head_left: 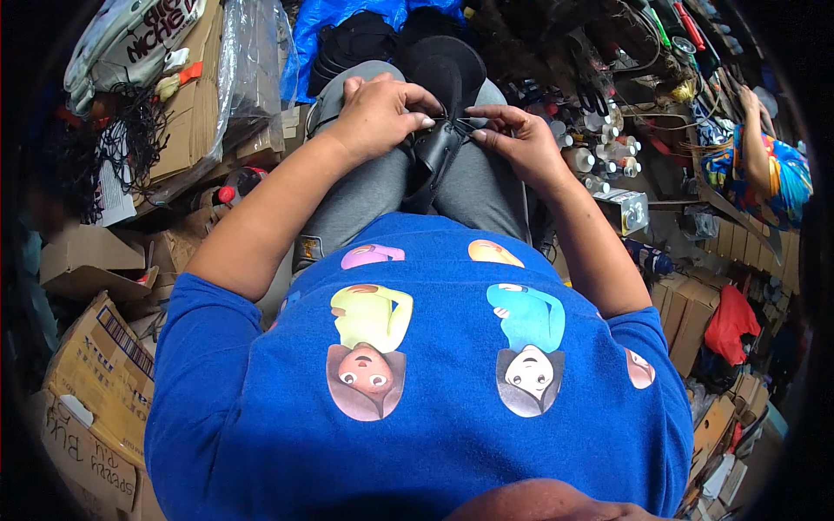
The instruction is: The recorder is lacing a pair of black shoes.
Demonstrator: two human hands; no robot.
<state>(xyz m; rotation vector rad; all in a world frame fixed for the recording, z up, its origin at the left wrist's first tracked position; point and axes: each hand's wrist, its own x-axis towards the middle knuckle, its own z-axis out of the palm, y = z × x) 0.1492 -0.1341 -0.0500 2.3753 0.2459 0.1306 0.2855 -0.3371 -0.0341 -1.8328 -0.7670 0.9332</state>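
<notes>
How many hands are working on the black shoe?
2. The left hand grips the black shoe from the left side on the lap, and the right hand pinches its lace from the right side. Another person's arm at the far right stays away from it.

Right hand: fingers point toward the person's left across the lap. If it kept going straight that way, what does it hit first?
Most likely the black leather piece on the lap, which the right hand already pinches at its top edge. Just beyond are the fingertips of the left hand. Depth is hard to judge here.
</notes>
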